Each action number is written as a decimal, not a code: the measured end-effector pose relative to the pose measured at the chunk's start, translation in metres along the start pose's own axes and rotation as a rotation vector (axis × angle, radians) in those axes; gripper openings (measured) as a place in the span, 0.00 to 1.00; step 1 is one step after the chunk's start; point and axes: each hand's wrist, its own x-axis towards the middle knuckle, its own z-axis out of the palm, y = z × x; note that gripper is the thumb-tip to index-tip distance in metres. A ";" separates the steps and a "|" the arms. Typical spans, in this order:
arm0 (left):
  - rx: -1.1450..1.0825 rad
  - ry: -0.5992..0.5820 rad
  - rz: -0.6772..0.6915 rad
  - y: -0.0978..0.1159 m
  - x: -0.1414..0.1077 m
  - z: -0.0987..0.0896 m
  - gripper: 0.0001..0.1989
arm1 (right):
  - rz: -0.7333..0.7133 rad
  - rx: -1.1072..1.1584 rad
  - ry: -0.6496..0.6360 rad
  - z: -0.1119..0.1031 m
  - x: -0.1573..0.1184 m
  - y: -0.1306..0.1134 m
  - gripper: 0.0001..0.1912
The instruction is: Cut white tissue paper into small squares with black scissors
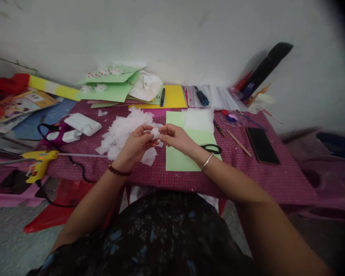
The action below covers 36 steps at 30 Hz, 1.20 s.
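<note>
Between my two hands is a small crumpled piece of white tissue paper (155, 133). My left hand (138, 142) pinches it from the left, and my right hand (172, 135) has its fingertips closed on its right side. A heap of white tissue pieces (117, 129) lies behind and left of my left hand. Under my right forearm is a light green sheet (178, 159), with a stack of white squares (199, 119) on its upper part. Black-handled scissors (214, 148) lie partly hidden by my right arm.
A yellow glue gun (43, 163) with a cable sits at the left edge near a white power adapter (83, 124). Green papers (115, 90) stand at the back. A wooden stick (238, 142) and a dark phone-like slab (262, 145) lie right.
</note>
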 end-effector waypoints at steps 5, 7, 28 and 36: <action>-0.020 0.001 0.035 -0.014 -0.004 0.012 0.15 | 0.033 0.020 0.056 0.003 -0.002 0.004 0.08; -0.031 -0.003 0.048 -0.017 -0.008 0.016 0.11 | 0.060 0.097 0.053 0.003 -0.003 0.006 0.09; 1.000 0.395 0.348 0.065 0.033 -0.066 0.08 | 0.045 0.115 0.238 -0.015 0.060 0.004 0.12; 1.440 -0.080 0.698 0.040 0.025 -0.063 0.19 | -0.112 -0.357 0.181 -0.034 0.066 0.032 0.12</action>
